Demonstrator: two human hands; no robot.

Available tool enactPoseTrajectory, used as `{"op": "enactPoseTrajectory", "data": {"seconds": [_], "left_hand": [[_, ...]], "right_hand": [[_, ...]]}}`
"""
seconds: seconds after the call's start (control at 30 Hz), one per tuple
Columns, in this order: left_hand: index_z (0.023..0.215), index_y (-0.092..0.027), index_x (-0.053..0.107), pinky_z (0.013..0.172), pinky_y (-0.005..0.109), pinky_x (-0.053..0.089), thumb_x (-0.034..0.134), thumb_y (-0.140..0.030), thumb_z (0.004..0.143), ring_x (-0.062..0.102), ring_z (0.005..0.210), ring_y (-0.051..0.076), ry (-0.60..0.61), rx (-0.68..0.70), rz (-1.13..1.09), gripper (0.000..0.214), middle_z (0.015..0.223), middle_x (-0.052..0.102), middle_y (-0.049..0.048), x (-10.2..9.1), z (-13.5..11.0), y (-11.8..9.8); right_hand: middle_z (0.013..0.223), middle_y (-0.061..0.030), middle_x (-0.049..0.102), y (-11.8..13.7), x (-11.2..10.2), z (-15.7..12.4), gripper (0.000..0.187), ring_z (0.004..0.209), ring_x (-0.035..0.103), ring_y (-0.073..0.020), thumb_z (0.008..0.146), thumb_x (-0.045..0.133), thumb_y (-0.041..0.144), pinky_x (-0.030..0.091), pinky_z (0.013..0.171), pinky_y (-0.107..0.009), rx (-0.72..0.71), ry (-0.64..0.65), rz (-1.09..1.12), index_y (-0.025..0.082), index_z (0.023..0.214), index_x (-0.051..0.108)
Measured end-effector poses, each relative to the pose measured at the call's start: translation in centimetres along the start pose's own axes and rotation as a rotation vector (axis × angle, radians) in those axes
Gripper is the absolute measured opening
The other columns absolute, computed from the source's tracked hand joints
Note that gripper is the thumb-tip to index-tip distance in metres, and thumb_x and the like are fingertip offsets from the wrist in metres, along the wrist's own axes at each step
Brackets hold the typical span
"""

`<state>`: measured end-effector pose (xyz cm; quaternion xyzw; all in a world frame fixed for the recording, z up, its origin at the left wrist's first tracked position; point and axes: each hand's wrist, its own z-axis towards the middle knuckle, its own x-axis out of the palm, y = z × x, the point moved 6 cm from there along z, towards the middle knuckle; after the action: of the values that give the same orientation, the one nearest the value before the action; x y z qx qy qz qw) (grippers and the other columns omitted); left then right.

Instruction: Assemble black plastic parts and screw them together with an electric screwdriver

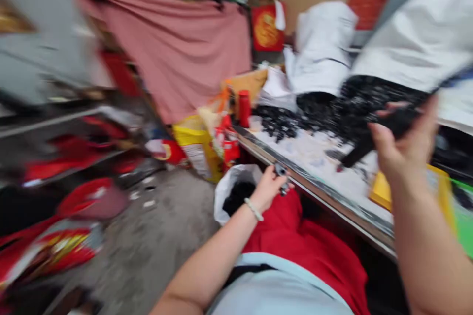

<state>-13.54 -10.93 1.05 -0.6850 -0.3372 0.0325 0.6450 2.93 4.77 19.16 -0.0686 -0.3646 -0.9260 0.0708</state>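
Note:
My left hand, with a white beaded bracelet, pinches a small grey-and-black piece above a white plastic bag holding dark contents. My right hand is raised over the table and grips a long black object, blurred by motion. Below that hand, a loose heap of small black pieces lies on the white-covered table. Large white sacks stand behind the heap. A red apron covers my lap.
The table's metal edge runs between my hands. Beyond it stand a yellow bag, a red bottle, and a pink cloth. A yellow tray lies at right. Red packages and shelves crowd the left beside a concrete floor.

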Motion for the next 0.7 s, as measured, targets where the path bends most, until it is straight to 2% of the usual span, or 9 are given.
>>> {"op": "enactPoseTrajectory", "data": {"seconds": [0.03, 0.1, 0.17, 0.33, 0.43, 0.57, 0.63, 0.7], "left_hand": [[0.104, -0.019, 0.045, 0.054, 0.019, 0.045, 0.064, -0.027, 0.07, 0.064, 0.066, 0.01, 0.038, -0.027, 0.002, 0.04, 0.105, 0.061, 0.007, 0.7, 1.0, 0.2], [0.107, -0.02, 0.044, 0.056, 0.02, 0.046, 0.063, -0.027, 0.073, 0.065, 0.071, 0.01, 0.116, -0.077, 0.007, 0.04, 0.11, 0.06, 0.0074, 2.4, 2.7, 0.5], [0.109, -0.019, 0.044, 0.059, 0.022, 0.048, 0.064, -0.027, 0.074, 0.065, 0.072, 0.011, 0.165, -0.098, 0.03, 0.041, 0.113, 0.059, 0.0084, 4.2, 3.9, 0.6], [0.113, -0.02, 0.043, 0.066, 0.026, 0.05, 0.066, -0.025, 0.074, 0.066, 0.071, 0.012, 0.252, -0.134, 0.034, 0.045, 0.116, 0.06, 0.0099, 7.3, 6.3, 1.0], [0.114, -0.02, 0.042, 0.068, 0.026, 0.05, 0.066, -0.026, 0.075, 0.067, 0.072, 0.013, 0.271, -0.167, 0.025, 0.046, 0.114, 0.06, 0.0092, 7.6, 7.8, 1.8], [0.114, -0.02, 0.042, 0.073, 0.028, 0.051, 0.068, -0.025, 0.073, 0.067, 0.074, 0.013, 0.239, -0.208, 0.005, 0.049, 0.11, 0.06, 0.0062, 6.8, 9.1, 3.0], [0.114, -0.02, 0.042, 0.076, 0.03, 0.052, 0.069, -0.026, 0.072, 0.066, 0.076, 0.014, 0.225, -0.228, -0.025, 0.051, 0.109, 0.061, 0.0058, 6.4, 9.4, 3.4], [0.115, -0.02, 0.042, 0.077, 0.031, 0.052, 0.069, -0.026, 0.072, 0.066, 0.076, 0.014, 0.218, -0.244, -0.036, 0.052, 0.11, 0.061, 0.0065, 6.1, 9.7, 3.5]], "right_hand": [[0.112, -0.0044, 0.062, -0.5, -1.2, 0.3, 0.059, 0.094, 0.063, -0.0186, 0.074, 0.068, 0.04, 0.052, 0.086, -0.039, -0.053, 0.1, -0.035, 0.035, 0.129, 0.046], [0.123, -0.0032, 0.056, -1.3, -1.8, 0.4, 0.072, 0.101, 0.061, -0.0206, 0.075, 0.065, 0.045, 0.053, 0.086, -0.041, -0.139, 0.284, -0.04, 0.042, 0.138, 0.031], [0.128, -0.0022, 0.052, -2.1, -1.6, 0.4, 0.068, 0.108, 0.059, -0.0218, 0.081, 0.056, 0.049, 0.054, 0.085, -0.042, -0.163, 0.297, -0.023, 0.044, 0.139, 0.024], [0.127, -0.0013, 0.051, -3.7, 0.3, 0.1, 0.062, 0.108, 0.058, -0.0208, 0.08, 0.051, 0.058, 0.057, 0.08, -0.037, -0.073, 0.223, 0.034, 0.043, 0.135, 0.027], [0.12, -0.001, 0.055, -5.2, 1.6, -0.3, 0.059, 0.099, 0.062, -0.0183, 0.077, 0.051, 0.063, 0.059, 0.069, -0.03, 0.064, 0.225, 0.085, 0.041, 0.13, 0.035], [0.109, -0.0001, 0.056, -7.0, 3.6, -1.3, 0.048, 0.081, 0.065, -0.013, 0.079, 0.054, 0.054, 0.056, 0.057, -0.023, 0.24, 0.205, 0.12, 0.038, 0.123, 0.045], [0.104, -0.0003, 0.057, -7.3, 4.6, -1.8, 0.041, 0.069, 0.064, -0.011, 0.082, 0.05, 0.052, 0.054, 0.053, -0.023, 0.287, 0.23, 0.101, 0.036, 0.121, 0.047], [0.101, -0.0003, 0.057, -7.3, 5.1, -1.8, 0.038, 0.061, 0.061, -0.0099, 0.084, 0.045, 0.052, 0.052, 0.05, -0.024, 0.276, 0.238, 0.055, 0.036, 0.118, 0.049]]}}
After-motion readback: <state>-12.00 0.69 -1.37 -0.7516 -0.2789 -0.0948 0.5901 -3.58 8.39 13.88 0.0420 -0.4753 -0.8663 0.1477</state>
